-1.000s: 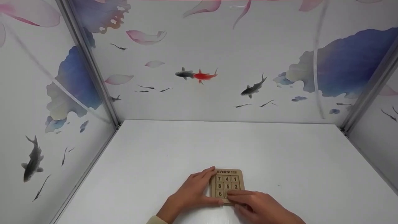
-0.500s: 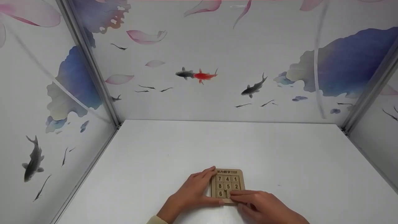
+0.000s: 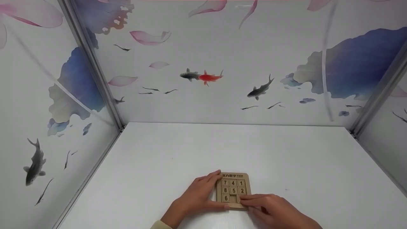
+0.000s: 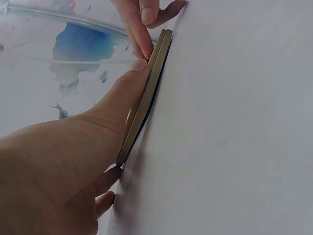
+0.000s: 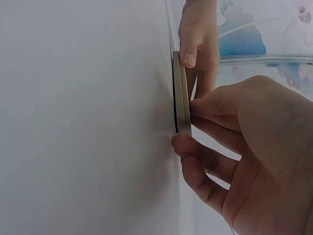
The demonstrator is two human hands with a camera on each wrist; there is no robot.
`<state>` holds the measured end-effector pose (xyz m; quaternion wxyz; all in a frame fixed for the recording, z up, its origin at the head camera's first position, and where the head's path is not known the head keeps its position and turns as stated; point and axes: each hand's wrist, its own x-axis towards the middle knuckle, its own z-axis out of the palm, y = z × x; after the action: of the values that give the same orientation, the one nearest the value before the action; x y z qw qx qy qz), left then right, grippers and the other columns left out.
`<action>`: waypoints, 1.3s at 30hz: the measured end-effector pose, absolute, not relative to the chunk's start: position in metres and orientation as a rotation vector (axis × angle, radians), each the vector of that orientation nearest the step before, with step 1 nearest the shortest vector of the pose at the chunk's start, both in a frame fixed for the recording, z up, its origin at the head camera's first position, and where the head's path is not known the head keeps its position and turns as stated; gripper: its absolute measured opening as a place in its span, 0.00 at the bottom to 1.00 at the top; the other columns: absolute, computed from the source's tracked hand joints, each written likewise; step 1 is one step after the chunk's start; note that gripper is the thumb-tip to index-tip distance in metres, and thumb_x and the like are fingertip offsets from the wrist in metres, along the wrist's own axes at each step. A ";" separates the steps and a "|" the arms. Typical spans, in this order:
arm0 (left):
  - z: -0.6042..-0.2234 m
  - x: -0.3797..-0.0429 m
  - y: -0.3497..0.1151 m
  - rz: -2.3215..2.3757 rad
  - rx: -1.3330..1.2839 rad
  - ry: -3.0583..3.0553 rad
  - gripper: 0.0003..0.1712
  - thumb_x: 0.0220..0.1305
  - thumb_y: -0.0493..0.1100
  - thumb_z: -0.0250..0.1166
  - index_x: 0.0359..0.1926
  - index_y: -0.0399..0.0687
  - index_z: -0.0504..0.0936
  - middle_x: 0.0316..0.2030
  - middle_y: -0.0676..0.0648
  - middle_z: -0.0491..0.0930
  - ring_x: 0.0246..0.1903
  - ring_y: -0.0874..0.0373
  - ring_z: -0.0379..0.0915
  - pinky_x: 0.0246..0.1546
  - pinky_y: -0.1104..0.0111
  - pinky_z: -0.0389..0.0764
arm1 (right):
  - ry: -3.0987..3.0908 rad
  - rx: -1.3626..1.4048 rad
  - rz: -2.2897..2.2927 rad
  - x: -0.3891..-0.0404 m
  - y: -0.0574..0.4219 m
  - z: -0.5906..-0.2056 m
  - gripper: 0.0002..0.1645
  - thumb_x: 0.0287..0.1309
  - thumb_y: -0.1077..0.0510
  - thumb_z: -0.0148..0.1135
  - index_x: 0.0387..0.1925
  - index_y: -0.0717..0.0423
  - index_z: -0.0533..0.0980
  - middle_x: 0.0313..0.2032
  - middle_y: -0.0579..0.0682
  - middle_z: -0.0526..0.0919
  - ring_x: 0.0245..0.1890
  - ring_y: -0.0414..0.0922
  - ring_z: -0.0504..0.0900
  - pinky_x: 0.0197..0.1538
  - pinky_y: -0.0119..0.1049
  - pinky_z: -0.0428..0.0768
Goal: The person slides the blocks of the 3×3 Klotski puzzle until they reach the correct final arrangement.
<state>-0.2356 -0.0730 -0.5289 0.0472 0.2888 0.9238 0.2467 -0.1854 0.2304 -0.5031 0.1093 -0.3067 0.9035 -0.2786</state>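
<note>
A wooden sliding number puzzle (image 3: 230,207) lies on the white table in the head view, its tiles reading 7 4 1, 8 5 2 and 6. My left hand (image 3: 197,197) grips its left side, thumb at the front edge and fingers at the far left corner. Fingertips of my right hand (image 3: 273,206) press on the bottom-right tile (image 3: 238,198), covering most of it. An open slot shows between that tile and the 6. In the right wrist view, my curled lower fingers (image 5: 185,143) meet the end of the puzzle (image 5: 182,98).
The white tabletop (image 3: 178,146) reaches back to a panel (image 3: 222,105) printed with fish and petals. Similar side panels (image 3: 19,95) stand left and right, with metal posts (image 3: 92,66) at the corners.
My right fingertips have slid right with the bottom-row tile, and the slot beside the 6 has appeared. My left hand keeps its place on the puzzle.
</note>
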 end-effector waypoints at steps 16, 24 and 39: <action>-0.528 -0.235 -0.071 0.741 0.855 2.804 0.65 0.58 0.86 0.65 0.86 0.59 0.59 0.86 0.57 0.56 0.82 0.56 0.60 0.83 0.50 0.64 | 2.693 -0.900 -0.834 -0.187 0.235 -0.501 0.17 0.74 0.55 0.67 0.59 0.39 0.89 0.60 0.41 0.89 0.56 0.32 0.86 0.45 0.30 0.88; -0.528 -0.235 -0.071 0.730 0.854 2.807 0.67 0.57 0.86 0.66 0.87 0.58 0.57 0.86 0.56 0.56 0.82 0.55 0.60 0.83 0.50 0.64 | 2.749 -0.981 -0.813 -0.187 0.233 -0.505 0.15 0.75 0.54 0.67 0.57 0.41 0.90 0.59 0.41 0.90 0.57 0.37 0.89 0.51 0.38 0.92; -0.528 -0.236 -0.072 0.732 0.862 2.809 0.69 0.57 0.86 0.66 0.87 0.54 0.55 0.86 0.56 0.55 0.83 0.56 0.59 0.84 0.50 0.64 | 2.779 -1.048 -0.785 -0.182 0.211 -0.502 0.18 0.79 0.50 0.63 0.64 0.39 0.85 0.63 0.38 0.87 0.60 0.36 0.86 0.58 0.41 0.90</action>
<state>-0.2356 -0.0721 -0.5281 0.0566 0.2842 0.9262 0.2412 -0.1816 0.2107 -0.5017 0.0348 -0.3410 0.9041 -0.2554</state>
